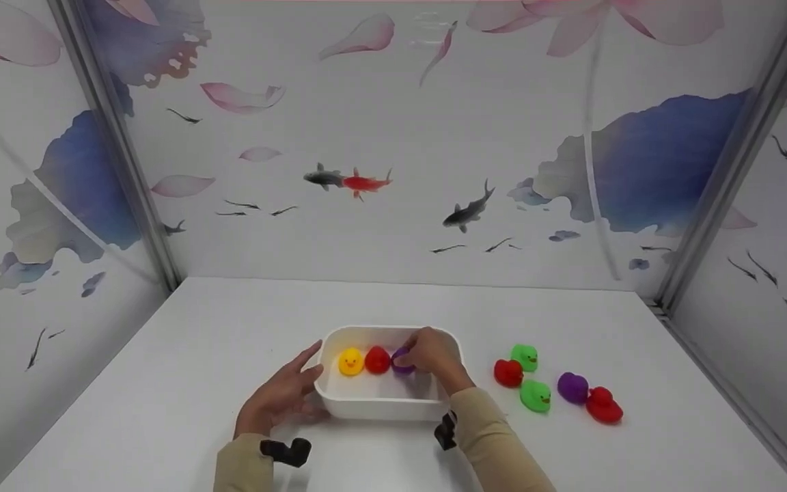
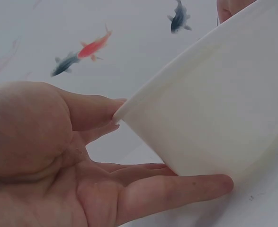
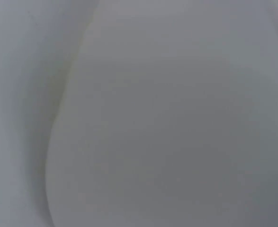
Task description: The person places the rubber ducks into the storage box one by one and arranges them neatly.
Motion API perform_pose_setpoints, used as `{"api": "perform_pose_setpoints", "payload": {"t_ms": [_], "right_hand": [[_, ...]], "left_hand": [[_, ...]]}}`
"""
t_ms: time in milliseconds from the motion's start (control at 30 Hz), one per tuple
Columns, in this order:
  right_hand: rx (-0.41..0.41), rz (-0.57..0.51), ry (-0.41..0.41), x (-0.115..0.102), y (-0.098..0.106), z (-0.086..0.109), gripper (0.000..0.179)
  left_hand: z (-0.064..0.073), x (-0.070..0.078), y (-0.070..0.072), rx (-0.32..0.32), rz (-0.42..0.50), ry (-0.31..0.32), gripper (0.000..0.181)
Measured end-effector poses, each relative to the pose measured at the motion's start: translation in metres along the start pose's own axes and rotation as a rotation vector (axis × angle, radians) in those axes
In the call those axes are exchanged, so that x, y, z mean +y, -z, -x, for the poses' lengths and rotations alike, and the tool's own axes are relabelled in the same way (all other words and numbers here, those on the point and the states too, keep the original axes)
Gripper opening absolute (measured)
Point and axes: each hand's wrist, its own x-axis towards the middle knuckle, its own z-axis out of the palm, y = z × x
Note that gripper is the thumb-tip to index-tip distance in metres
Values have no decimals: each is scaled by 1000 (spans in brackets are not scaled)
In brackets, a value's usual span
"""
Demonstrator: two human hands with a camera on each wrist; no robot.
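A white plastic box (image 1: 387, 409) stands on the table, with a yellow rubber duck (image 1: 350, 362) and a red rubber duck (image 1: 377, 360) inside. My right hand (image 1: 432, 355) reaches over the right part of the box and pinches a purple rubber duck (image 1: 402, 362) beside the red one; the fingers partly cover it. At the box's left end is my left hand (image 1: 283, 393). In the left wrist view, this left hand (image 2: 82, 161) has its thumb at the rim and its lower fingers stretched along the box's wall (image 2: 214, 113). The right wrist view shows only the box's outer wall (image 3: 167, 123), close up.
Right of the box, a red duck (image 1: 508, 373) sits between two green ducks, one farther back (image 1: 525, 357) and one nearer (image 1: 535, 395). Farther right are another purple duck (image 1: 573, 387) and another red duck (image 1: 603, 406). Printed panels (image 1: 393, 232) enclose the white table (image 1: 243, 307).
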Motion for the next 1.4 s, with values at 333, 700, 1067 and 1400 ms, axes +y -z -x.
{"api": "perform_pose_setpoints", "payload": {"t_ms": [333,700,1067,1400], "right_hand": [[13,3,83,3,10,-2,35],[-59,-119,163,5,36,19,44],[72,-195,221,36,80,49,36],[120,-199,228,76,126,50,48]], "left_hand": [[-2,1,-2,12,8,18,68],[0,1,-1,61,3,42,66],[-2,0,-5,27,3,41,67],[-2,3,-4,45,3,23,68]]}}
